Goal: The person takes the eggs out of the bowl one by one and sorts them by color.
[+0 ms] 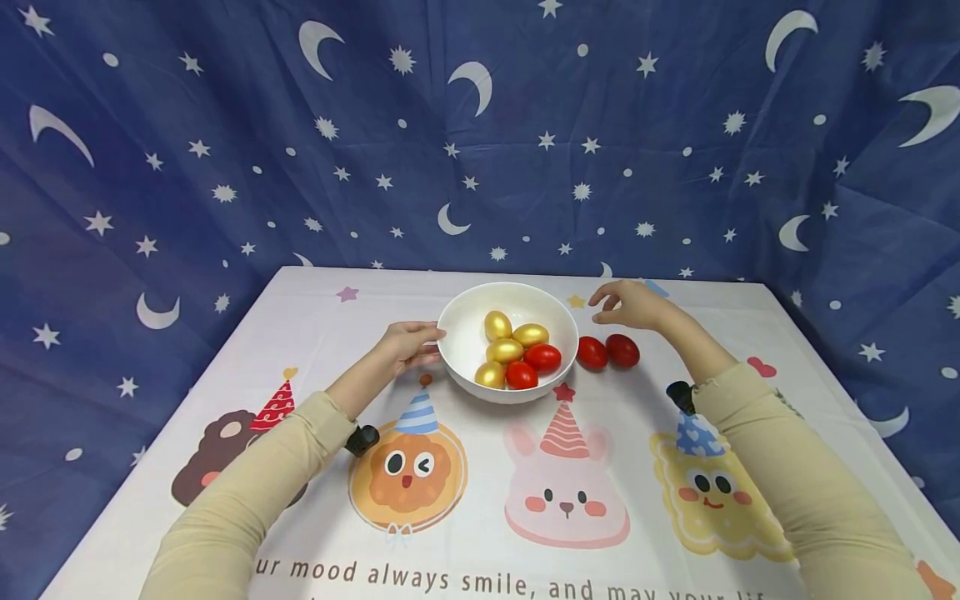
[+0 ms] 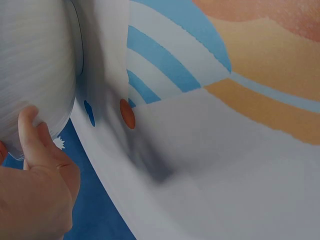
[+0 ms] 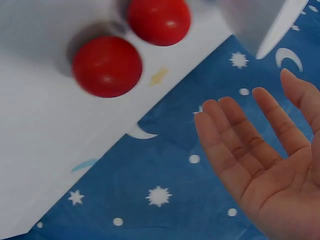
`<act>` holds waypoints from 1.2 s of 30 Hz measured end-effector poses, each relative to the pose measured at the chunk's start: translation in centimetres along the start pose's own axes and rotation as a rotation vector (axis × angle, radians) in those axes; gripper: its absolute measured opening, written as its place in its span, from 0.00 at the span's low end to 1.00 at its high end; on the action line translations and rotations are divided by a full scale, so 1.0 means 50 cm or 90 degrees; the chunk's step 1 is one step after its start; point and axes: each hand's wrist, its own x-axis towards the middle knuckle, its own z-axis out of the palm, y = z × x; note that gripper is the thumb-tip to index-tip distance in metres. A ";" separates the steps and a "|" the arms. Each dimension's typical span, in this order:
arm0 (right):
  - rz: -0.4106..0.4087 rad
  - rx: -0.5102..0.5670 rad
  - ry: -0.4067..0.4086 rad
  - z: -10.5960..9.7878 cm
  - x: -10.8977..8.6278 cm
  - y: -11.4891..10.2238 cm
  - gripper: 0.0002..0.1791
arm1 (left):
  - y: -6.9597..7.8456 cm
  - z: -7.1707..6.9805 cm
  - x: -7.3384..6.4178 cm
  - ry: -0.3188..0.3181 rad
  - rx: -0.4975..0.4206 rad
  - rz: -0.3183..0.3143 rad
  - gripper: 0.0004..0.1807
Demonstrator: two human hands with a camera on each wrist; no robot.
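Observation:
My left hand (image 1: 408,344) grips the left side of a round white bowl (image 1: 462,335), thumb at the rim and fingers against the outer wall. The left wrist view shows those fingers (image 2: 31,137) on the bowl's outside. Several shiny gold eggs (image 1: 505,351) lie in the bowl beside two red eggs (image 1: 543,358). To the bowl's right, two more red eggs (image 1: 622,352) rest side by side on the table. Just behind them my right hand (image 1: 630,304) hovers with nothing in it; its loosely spread fingers and bare palm show in the right wrist view.
A white tablecloth (image 1: 480,467) printed with cartoon faces in party hats and a line of text covers the table. Behind it hangs a dark blue curtain (image 1: 525,217) with moons and stars, close to the table's far edge.

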 end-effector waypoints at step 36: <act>-0.083 -0.038 -0.036 0.036 0.000 -0.179 0.16 | -0.003 0.001 -0.001 -0.007 -0.013 0.010 0.25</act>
